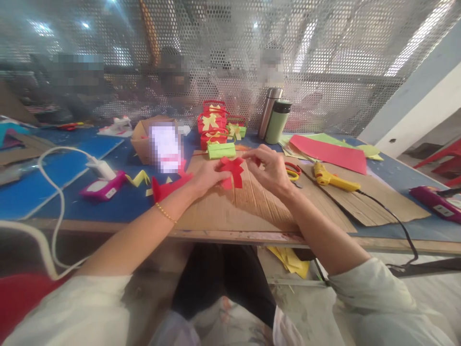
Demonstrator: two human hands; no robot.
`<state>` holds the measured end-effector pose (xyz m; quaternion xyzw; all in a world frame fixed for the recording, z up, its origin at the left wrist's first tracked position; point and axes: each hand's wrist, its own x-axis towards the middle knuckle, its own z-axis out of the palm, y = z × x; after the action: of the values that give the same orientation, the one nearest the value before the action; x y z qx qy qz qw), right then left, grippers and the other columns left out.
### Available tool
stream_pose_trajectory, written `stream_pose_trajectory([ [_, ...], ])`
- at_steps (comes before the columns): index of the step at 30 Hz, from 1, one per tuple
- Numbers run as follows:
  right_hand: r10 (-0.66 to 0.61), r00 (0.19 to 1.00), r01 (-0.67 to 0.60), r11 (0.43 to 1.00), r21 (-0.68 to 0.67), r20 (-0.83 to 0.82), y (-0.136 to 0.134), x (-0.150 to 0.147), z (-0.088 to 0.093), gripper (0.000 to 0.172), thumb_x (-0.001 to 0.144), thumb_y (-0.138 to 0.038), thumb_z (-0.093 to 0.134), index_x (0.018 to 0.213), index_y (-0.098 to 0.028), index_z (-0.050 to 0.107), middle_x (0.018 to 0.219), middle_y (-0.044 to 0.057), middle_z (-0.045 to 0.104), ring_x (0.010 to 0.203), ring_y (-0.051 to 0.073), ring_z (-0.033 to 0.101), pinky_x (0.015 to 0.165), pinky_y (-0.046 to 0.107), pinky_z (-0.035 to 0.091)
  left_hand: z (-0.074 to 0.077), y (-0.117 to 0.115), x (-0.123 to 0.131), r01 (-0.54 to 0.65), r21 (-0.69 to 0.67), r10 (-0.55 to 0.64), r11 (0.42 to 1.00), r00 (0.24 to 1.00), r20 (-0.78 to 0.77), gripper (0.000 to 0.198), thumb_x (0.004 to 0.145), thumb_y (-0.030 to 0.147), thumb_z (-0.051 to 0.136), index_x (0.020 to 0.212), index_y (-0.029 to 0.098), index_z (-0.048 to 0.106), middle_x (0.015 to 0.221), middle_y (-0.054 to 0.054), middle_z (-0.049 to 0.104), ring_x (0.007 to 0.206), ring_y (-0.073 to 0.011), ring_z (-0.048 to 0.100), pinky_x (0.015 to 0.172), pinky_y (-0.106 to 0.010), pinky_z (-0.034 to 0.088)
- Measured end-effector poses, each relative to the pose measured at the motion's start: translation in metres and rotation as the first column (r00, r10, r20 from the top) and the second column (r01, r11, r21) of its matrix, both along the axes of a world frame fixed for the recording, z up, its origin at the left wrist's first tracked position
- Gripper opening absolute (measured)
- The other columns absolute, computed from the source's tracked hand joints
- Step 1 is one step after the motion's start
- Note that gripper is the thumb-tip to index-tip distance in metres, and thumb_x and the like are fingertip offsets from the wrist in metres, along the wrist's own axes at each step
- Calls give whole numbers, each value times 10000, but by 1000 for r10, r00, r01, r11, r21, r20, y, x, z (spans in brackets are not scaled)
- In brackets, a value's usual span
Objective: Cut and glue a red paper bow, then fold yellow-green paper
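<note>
A red paper bow [233, 170] with cut, spread ends is held above the cardboard sheet. My left hand [208, 179] grips its left side between thumb and fingers. Just right of the bow is my right hand [268, 166], fingers bent and drawn together near its upper edge; whatever they pinch, if anything, is too small to make out. Behind the bow sits a small light-green paper box [221, 150]. Red paper pieces [169, 188] lie by my left wrist, and scissors [293, 172] with red and yellow handles rest beyond my right hand.
Red gift boxes with yellow bows [212, 122] are stacked at the back. A steel flask [270, 110] and a green bottle [279, 122] stand right of them. A yellow glue gun [333, 179] lies on cardboard. Left are a lit phone [165, 146] and a purple power strip [103, 187].
</note>
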<state>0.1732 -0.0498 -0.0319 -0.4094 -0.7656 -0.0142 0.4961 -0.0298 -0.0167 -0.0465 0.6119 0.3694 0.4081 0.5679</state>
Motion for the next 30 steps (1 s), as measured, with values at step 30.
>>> stream_pose_trajectory([
  [30,63,981,19,912,-409,186,-44,60,-6,367,964,-386,542,653,-226,431,581,-51,435,553,104,376,559,276,282,6,12,-11,-82,-3,82,997,994,-72,299,604,246,827,853,116,725,694,-19,641,522,-86,513,450,-222,368],
])
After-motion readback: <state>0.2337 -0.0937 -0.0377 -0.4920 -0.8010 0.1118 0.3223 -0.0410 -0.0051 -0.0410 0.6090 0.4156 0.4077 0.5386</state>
